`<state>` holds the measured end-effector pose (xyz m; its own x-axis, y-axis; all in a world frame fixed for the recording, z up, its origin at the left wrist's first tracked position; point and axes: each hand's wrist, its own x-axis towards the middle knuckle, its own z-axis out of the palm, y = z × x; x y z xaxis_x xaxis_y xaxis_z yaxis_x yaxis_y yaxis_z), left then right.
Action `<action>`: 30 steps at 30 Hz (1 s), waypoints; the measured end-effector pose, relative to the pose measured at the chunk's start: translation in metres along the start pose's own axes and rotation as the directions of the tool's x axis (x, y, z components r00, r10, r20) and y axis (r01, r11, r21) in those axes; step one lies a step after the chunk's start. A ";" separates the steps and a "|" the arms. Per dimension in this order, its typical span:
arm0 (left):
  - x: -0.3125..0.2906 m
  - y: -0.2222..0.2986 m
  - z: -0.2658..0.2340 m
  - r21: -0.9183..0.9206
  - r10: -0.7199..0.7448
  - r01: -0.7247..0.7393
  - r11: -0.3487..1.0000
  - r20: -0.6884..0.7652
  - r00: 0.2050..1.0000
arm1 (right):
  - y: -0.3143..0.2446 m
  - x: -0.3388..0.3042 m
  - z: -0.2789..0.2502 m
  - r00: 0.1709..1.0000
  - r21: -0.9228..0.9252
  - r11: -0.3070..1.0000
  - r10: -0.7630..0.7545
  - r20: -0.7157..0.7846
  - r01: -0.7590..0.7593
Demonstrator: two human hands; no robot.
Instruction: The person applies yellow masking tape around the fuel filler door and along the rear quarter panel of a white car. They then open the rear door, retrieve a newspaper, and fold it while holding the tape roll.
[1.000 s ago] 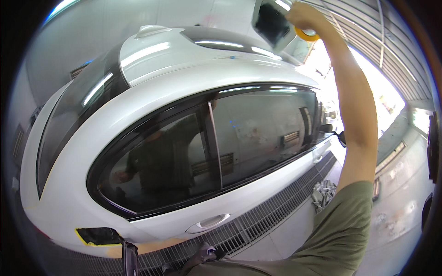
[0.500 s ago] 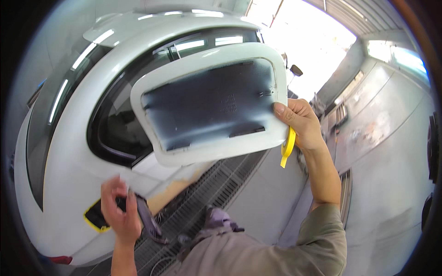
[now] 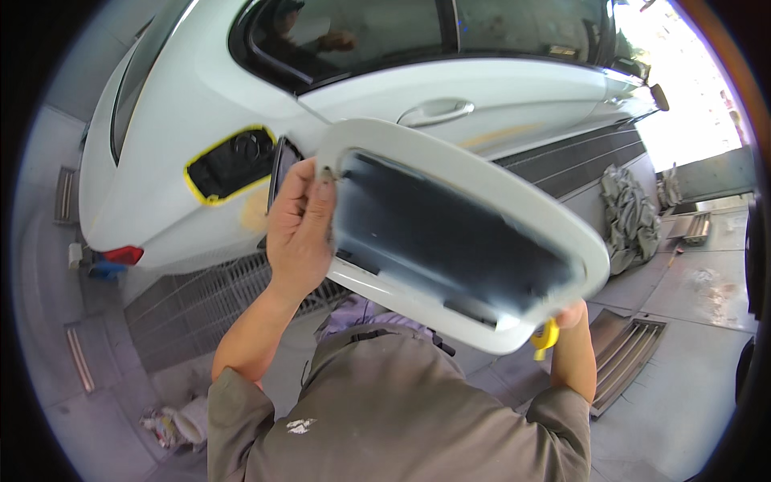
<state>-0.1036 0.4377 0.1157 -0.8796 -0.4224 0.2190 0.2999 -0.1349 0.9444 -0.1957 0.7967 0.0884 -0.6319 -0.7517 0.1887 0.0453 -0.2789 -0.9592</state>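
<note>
A white fuel door panel with rounded corners is held up close, its dark, overspray-edged inner face toward me. My left hand is closed on its left edge, thumb over the rim. At the lower right corner my right hand grips the panel, mostly hidden behind it. A roll of yellow masking tape hangs at that hand. Beyond my left hand, the fuel filler opening in the white car body is black inside and bordered with yellow tape. A dark hinged flap stands beside the opening, partly covered by my hand.
The white car fills the far side, with a door handle behind the panel. Floor grating runs alongside it. Crumpled grey sheeting lies at the right, near a slatted metal grille. Rags lie at lower left.
My left hand has come up from near the filler opening and taken the panel's left edge. The panel has moved lower and right and tilted, its right end down. My view has shifted along the car.
</note>
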 end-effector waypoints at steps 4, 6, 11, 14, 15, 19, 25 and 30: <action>-0.054 -0.010 0.018 0.046 -0.040 0.031 0.998 0.208 0.977 | 0.072 -0.020 0.009 0.825 0.706 0.430 0.354 0.441 -0.562; -0.068 -0.020 0.022 0.159 -0.075 0.036 0.987 0.247 0.966 | 0.091 -0.026 0.048 0.796 0.715 0.384 0.442 0.413 -0.584; -0.077 -0.025 0.017 0.333 0.088 -0.212 0.919 0.349 0.933 | 0.054 -0.018 0.106 0.826 0.570 0.599 0.432 0.362 -0.563; -0.077 -0.024 0.015 0.400 0.240 -0.373 0.837 0.344 0.908 | 0.033 0.003 0.128 0.765 0.683 0.375 0.461 0.449 -0.627; -0.077 -0.024 0.014 0.440 0.205 -0.344 0.830 0.333 0.920 | 0.027 0.005 0.130 0.773 0.720 0.348 0.484 0.410 -0.600; -0.071 -0.026 -0.022 0.762 0.542 -0.522 0.383 0.272 0.795 | 0.046 0.022 0.134 0.785 0.804 0.209 0.451 0.425 -0.556; -0.024 -0.050 -0.120 0.692 0.240 -0.067 0.719 -0.156 0.958 | 0.138 0.083 0.144 0.742 0.510 0.591 0.652 0.155 -0.625; -0.019 -0.083 -0.146 0.572 0.119 -0.154 0.806 0.098 0.988 | 0.190 0.159 0.169 0.735 0.361 0.697 0.676 -0.044 -0.619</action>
<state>-0.0580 0.3260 -0.0027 -0.8695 -0.3457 0.3529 0.1656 0.4691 0.8675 -0.1571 0.5227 -0.0286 -0.4680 -0.7153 -0.5190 0.7023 0.0555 -0.7097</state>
